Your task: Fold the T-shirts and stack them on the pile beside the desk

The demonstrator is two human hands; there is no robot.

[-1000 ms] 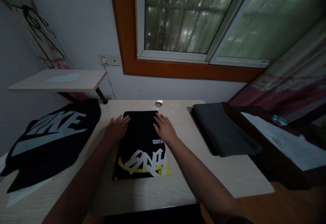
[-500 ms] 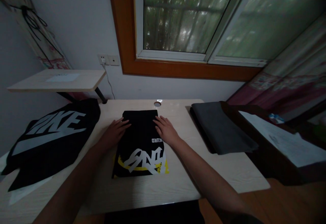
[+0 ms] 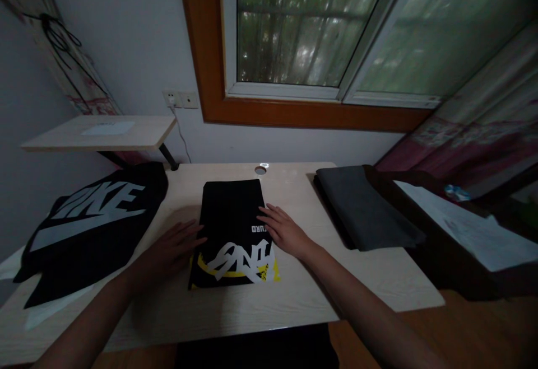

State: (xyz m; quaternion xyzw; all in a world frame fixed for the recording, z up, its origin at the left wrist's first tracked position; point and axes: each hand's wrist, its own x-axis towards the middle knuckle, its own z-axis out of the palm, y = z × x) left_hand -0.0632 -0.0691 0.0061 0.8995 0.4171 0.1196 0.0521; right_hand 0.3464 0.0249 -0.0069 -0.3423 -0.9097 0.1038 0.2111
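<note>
A folded black T-shirt [image 3: 233, 206] with white lettering and a yellow print lies flat on the light wooden table [image 3: 290, 307]. My left hand [image 3: 179, 243] is at its left edge, fingers stretched out, the fingertips over the cloth. On the opposite edge, beside the small white letters, my right hand [image 3: 283, 229] rests with its fingers spread. Neither hand grips the cloth. Whether the left palm touches the table is hard to make out.
To the left lies a black garment [image 3: 96, 218] with big grey letters, below a small raised shelf [image 3: 101, 134] bearing a paper. Folded dark grey cloth [image 3: 365, 206] lies at the right. A round cable hole [image 3: 260, 171] is near the back edge, beneath the window [image 3: 302, 33].
Both hands have slid toward me along the sides of the folded T-shirt, the left one farther and slightly outward. The T-shirt stays nearly in place.
</note>
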